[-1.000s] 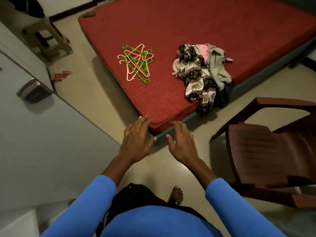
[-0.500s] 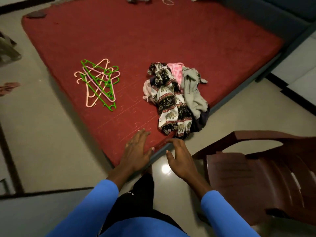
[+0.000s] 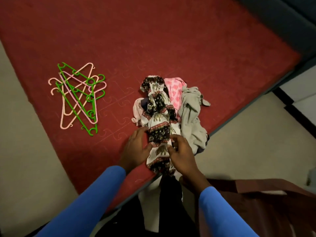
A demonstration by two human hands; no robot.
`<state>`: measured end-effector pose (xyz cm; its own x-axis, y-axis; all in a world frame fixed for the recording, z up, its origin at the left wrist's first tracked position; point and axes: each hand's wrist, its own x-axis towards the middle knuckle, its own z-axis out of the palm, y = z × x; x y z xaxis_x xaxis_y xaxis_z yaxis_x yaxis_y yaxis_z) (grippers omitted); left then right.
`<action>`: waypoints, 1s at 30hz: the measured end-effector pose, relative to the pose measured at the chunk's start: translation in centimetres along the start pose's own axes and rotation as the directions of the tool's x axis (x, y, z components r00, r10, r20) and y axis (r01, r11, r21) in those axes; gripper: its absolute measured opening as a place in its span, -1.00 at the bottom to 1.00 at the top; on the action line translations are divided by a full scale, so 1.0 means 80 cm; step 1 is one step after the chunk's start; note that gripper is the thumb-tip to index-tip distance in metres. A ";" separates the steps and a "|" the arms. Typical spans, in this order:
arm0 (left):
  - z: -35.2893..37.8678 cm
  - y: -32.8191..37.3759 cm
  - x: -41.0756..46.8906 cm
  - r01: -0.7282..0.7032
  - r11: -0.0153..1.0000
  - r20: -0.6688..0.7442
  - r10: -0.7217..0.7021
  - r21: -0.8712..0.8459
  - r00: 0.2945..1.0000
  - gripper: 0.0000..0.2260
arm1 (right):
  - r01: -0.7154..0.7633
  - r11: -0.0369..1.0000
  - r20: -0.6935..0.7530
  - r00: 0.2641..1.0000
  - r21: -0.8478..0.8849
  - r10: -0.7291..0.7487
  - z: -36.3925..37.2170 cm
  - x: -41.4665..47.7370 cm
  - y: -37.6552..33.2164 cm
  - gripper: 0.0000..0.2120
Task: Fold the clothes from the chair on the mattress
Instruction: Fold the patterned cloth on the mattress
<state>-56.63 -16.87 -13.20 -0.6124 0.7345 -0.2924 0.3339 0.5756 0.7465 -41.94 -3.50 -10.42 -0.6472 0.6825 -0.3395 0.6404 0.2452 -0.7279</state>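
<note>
Clothes pile (image 3: 172,113) lies on red mattress (image 3: 153,40), at its near edge close to the near corner. Elephant-print garment (image 3: 159,134) on top, its lower end hanging over that edge. Left hand (image 3: 136,149) flat, fingers spread, touching garment's left side. Right hand (image 3: 182,154) curled at its right side; whether it pinches cloth, cannot tell. Hangers (image 3: 78,98) lie well apart, toward mattress's left edge. Chair (image 3: 256,202) stands on floor, right.

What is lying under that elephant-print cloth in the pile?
Under the elephant-print cloth a pale pink garment, a pink patterned piece and something dark peek out. Whatever else lies beneath is covered.
</note>
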 end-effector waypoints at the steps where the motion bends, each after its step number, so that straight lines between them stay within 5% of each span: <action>1: 0.002 0.007 0.021 0.020 0.999 -0.013 -0.021 -0.027 1.000 -0.47 | -0.003 1.000 0.001 1.000 0.012 0.003 -0.003 0.029 -0.005 -0.66; 5: 0.009 0.028 0.098 0.114 0.984 -0.102 -0.128 -0.137 0.987 -0.49 | -0.064 0.992 -0.010 0.998 0.106 0.065 -0.005 0.157 -0.039 -0.59; 10: 0.027 0.033 0.154 0.203 0.962 -0.216 -0.240 -0.181 0.946 -0.45 | -0.135 0.989 0.031 0.991 0.053 0.133 0.028 0.302 -0.066 -0.08; 12: 0.030 0.024 0.168 0.275 0.933 -0.237 -0.329 -0.234 0.914 -0.37 | -0.140 0.990 0.079 0.987 -0.030 0.142 0.042 0.339 -0.067 -0.24; 15: 0.021 0.021 0.175 0.284 0.910 -0.335 -0.380 -0.303 0.862 -0.49 | -0.037 0.989 0.066 0.997 -0.146 0.047 0.051 0.354 -0.073 -0.86; 17: 0.005 0.032 0.179 0.264 0.880 -0.366 -0.414 -0.394 0.833 -0.66 | 0.061 0.981 0.036 0.998 -0.184 -0.056 0.047 0.340 -0.087 -0.84; 20: -0.030 0.056 0.187 0.253 0.630 -0.250 -0.598 -0.735 0.761 -0.85 | 0.289 0.957 0.082 0.953 0.033 -0.290 0.041 0.298 -0.107 -0.80; 23: -0.071 0.061 0.194 0.236 0.109 0.119 -0.622 -0.966 0.774 -0.66 | 0.472 0.855 0.211 0.833 0.212 -0.512 0.040 0.249 -0.123 -0.65; 24: -0.082 0.063 0.191 0.272 0.028 0.202 -0.600 -0.962 0.774 -0.67 | 0.533 0.817 0.262 0.775 0.218 -0.575 0.042 0.234 -0.125 -0.69; 27: -0.096 0.056 0.173 0.364 0.134 0.195 -0.652 -0.921 0.733 -0.88 | 0.547 0.780 0.322 0.712 0.303 -0.624 0.048 0.198 -0.129 -0.79; 30: -0.115 0.054 0.135 0.247 0.310 -0.046 -0.701 -0.918 0.712 -0.85 | 0.238 0.827 0.286 0.859 0.510 -0.424 0.047 0.179 -0.129 -0.84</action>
<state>-68.40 -9.74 -7.65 -0.7027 0.1030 -0.7040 -0.7053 0.0300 0.7083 -59.38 1.20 -10.01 -0.9460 0.2855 -0.1539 0.1648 0.0144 -0.9862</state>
